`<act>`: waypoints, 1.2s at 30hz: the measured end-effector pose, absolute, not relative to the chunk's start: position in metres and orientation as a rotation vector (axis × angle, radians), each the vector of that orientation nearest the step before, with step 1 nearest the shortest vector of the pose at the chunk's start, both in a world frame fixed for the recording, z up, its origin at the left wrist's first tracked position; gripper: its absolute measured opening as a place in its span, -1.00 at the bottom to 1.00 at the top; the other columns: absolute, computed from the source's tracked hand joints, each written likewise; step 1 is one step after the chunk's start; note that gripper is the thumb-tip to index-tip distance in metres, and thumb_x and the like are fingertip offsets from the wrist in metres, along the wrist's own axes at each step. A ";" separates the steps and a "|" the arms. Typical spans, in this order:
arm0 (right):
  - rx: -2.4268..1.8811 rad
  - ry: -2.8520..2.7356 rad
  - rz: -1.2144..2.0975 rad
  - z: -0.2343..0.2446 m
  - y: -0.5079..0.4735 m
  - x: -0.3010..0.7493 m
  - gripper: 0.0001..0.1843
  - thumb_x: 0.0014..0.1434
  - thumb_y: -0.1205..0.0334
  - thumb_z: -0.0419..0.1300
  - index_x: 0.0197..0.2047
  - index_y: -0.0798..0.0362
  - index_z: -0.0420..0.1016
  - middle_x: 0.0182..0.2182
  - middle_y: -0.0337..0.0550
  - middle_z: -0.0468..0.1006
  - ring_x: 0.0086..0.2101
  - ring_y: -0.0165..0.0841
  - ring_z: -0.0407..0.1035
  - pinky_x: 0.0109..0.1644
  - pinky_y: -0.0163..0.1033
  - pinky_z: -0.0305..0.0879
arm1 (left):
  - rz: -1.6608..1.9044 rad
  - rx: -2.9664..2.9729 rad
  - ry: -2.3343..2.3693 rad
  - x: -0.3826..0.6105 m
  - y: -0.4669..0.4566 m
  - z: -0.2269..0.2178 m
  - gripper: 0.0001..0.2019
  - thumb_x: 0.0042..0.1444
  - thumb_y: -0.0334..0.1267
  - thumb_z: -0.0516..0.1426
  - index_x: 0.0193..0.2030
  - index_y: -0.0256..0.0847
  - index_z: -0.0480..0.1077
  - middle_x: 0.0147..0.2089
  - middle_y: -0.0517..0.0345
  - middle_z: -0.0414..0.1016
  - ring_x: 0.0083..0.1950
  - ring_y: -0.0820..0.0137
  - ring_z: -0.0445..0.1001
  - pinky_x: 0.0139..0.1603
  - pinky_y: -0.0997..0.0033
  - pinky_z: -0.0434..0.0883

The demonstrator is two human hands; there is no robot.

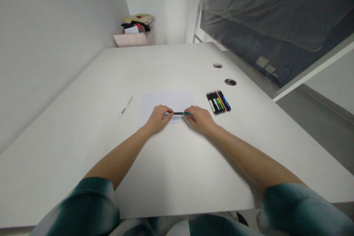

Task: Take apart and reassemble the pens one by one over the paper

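Between my two hands lies a slim marker pen (179, 113), black toward the left and green toward the right, held level above the paper. My left hand (159, 118) pinches its black end with thumb and fingers. On the green end, my right hand (199, 118) is closed in a similar pinch; its fingers cover the tip there. Underneath is a white sheet of paper (166, 99), partly hidden by both hands. Right of my right hand, several markers (218, 102) with black, white, green, yellow, pink and blue parts lie side by side.
A white pen (125, 107) lies left of the paper. Two round metal-rimmed holes (230, 82) sit near the right edge of the white table (155, 177). Beyond the far edge, folded items (138, 19) are piled. Dark grey fabric (271, 11) hangs at the right.
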State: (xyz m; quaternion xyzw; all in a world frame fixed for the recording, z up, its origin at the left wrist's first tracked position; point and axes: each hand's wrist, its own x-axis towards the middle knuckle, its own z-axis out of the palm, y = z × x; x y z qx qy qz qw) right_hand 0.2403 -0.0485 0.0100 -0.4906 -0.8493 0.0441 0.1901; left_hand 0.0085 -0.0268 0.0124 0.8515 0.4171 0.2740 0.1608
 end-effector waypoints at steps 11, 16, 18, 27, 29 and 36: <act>-1.390 -2.399 0.114 0.013 -0.051 0.238 -0.69 0.34 0.16 0.00 -0.07 0.06 0.53 -0.25 -0.04 0.55 -0.24 -0.28 0.39 -0.27 -0.24 0.15 | 0.771 2.434 1.228 0.008 -0.026 0.011 -0.80 0.25 -0.22 0.02 -0.20 -0.19 0.46 -0.23 0.06 0.55 -0.15 0.27 0.44 -0.02 0.17 0.32; -1.412 -2.406 0.171 0.017 -0.052 0.237 -0.68 0.34 0.16 -0.02 -0.06 0.06 0.52 -0.23 -0.04 0.56 -0.23 -0.28 0.41 -0.25 -0.24 0.17 | 0.823 2.425 1.220 0.008 -0.028 0.013 -0.81 0.22 -0.20 0.07 -0.14 -0.19 0.45 -0.17 0.05 0.55 -0.10 0.26 0.45 0.02 0.17 0.32; -1.395 -2.398 0.178 0.017 -0.052 0.237 -0.68 0.34 0.16 -0.01 -0.06 0.06 0.52 -0.22 -0.04 0.56 -0.22 -0.28 0.41 -0.24 -0.24 0.17 | 0.791 2.429 1.240 0.008 -0.027 0.012 -0.77 0.26 -0.18 0.02 -0.15 -0.19 0.46 -0.20 0.06 0.56 -0.12 0.25 0.45 0.00 0.16 0.32; -1.335 -2.434 0.189 0.013 -0.050 0.241 -0.75 0.30 0.21 0.04 -0.08 0.05 0.51 -0.22 -0.05 0.57 -0.21 -0.28 0.40 -0.25 -0.26 0.16 | 0.699 2.446 1.183 0.008 -0.027 0.012 -0.78 0.27 -0.22 0.01 -0.19 -0.21 0.46 -0.23 0.05 0.54 -0.15 0.28 0.44 -0.01 0.18 0.36; -1.319 -2.435 0.182 0.011 -0.049 0.242 -0.75 0.32 0.22 0.03 -0.09 0.04 0.52 -0.23 -0.06 0.57 -0.22 -0.29 0.40 -0.26 -0.26 0.15 | 0.696 2.425 1.175 0.008 -0.028 0.013 -0.80 0.26 -0.23 0.03 -0.17 -0.20 0.46 -0.23 0.05 0.54 -0.15 0.29 0.44 -0.02 0.19 0.37; -1.317 -2.380 0.176 0.010 -0.049 0.244 -0.74 0.30 0.19 0.05 -0.11 0.03 0.54 -0.25 -0.07 0.58 -0.24 -0.29 0.42 -0.26 -0.25 0.19 | 0.735 2.449 1.143 0.007 -0.028 0.012 -0.83 0.26 -0.24 0.03 -0.16 -0.20 0.42 -0.20 0.04 0.52 -0.11 0.28 0.43 0.01 0.17 0.37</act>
